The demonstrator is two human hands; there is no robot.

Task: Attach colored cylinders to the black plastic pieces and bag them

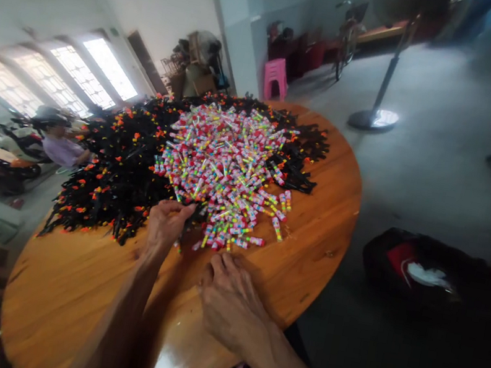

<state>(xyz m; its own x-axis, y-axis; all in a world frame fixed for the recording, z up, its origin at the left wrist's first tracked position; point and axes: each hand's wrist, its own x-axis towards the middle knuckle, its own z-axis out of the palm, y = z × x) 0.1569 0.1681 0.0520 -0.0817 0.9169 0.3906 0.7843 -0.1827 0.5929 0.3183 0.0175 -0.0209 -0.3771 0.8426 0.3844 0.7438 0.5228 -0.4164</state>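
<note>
- Left hand point(165, 230): I find it above the near edge of the heaps, thumb and forefinger drawn together; blur prevents me from confirming whether anything is pinched between them.
- Right hand point(229, 297): low over the table, fingers curled, just short of the nearest tubes. The palm is turned from my camera, so I cannot tell whether it grasps anything.
- Small printed tubes point(225, 162): heaped at mid-table, thinning out toward the right hand; pink-and-white bodies, red and yellow-green at the ends.
- Black pieces point(120, 169): banked left of the tubes and behind them, many showing orange parts; more lie at the far right of the heap.
- Round wooden table point(92, 284): carries both heaps.
- Step in hand: in my judgement, handling of single pieces at the heap's near edge.
- Next move: I judge that it calls for a light fingertip grip and a clear approach, since loose tubes could roll if nudged.
</note>
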